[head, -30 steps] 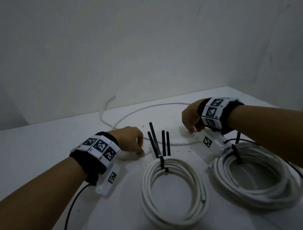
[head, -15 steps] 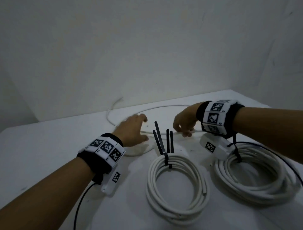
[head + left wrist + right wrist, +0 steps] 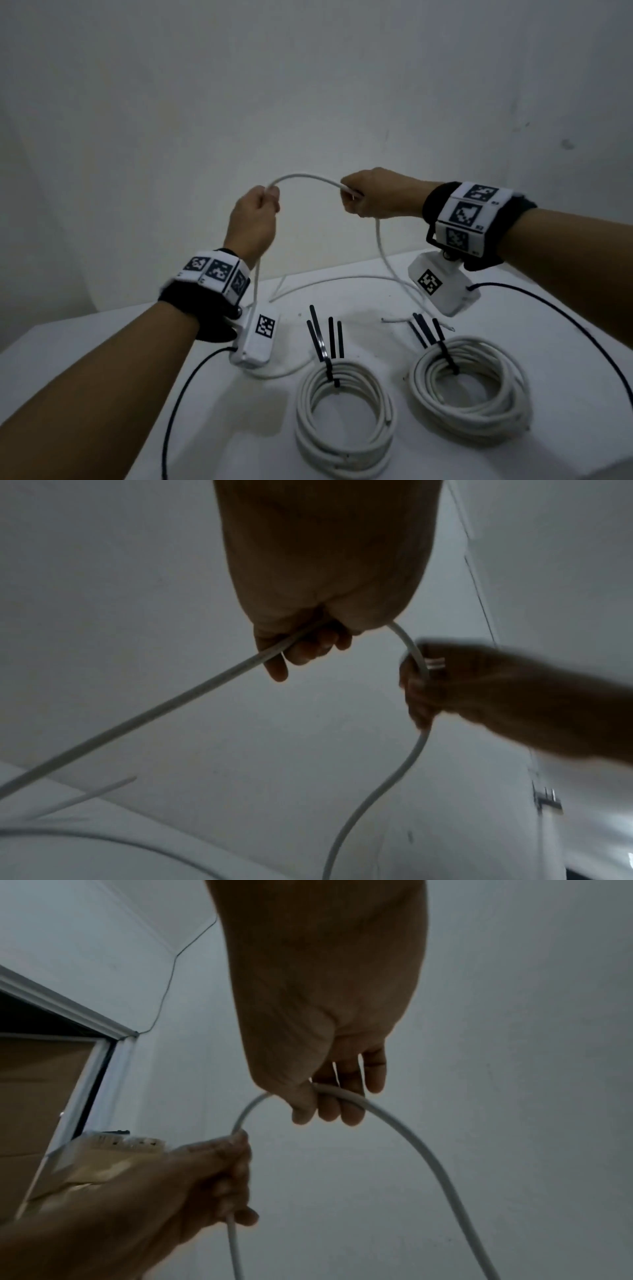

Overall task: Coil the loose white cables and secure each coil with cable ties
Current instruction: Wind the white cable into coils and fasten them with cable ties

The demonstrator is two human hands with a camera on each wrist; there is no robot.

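Both hands are raised above the white table (image 3: 102, 342) and hold one loose white cable (image 3: 305, 178), which arches between them. My left hand (image 3: 260, 212) grips it at the arch's left end; from there it drops behind the left wrist to the table. My right hand (image 3: 370, 198) grips it at the right end, and it hangs down from that fist (image 3: 380, 246). The wrist views show the same grips: left hand (image 3: 308, 647), right hand (image 3: 329, 1096), cable (image 3: 404, 1137). Two coils, one at the middle (image 3: 346, 414) and one to the right (image 3: 469, 390), lie tied with black cable ties (image 3: 323, 342).
The rest of the loose cable (image 3: 342, 279) curves over the back of the table, near the wall. Black wrist-camera leads (image 3: 178, 394) trail across the table at left and right (image 3: 582, 335). The table's left edge shows at the far left.
Both hands have risen from the tabletop, where they were reaching for the loose cable, and now hold it up in an arch. The view has tilted down and the two coils have not moved.
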